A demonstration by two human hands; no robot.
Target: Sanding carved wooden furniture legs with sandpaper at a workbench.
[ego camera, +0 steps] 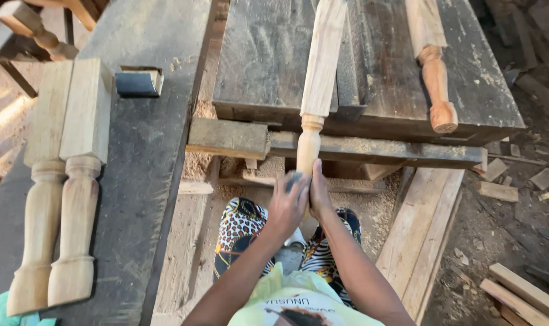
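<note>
Hands are clamped together on the near, rounded end of a turned wooden leg [317, 90]: left hand [286, 205] and right hand [318, 192] side by side, equally near. Its long axis runs straight away from them, square end resting on the dark workbench [256, 66].

No packages, labels, signs or screens show anywhere in view. The nearest thing to one is a print [293, 309] on the front of the person's pale yellow-green shirt [268, 296], at the bottom edge of the picture: a line of orange lettering above a dark rounded figure with some red in it, cut off by the frame.
</note>
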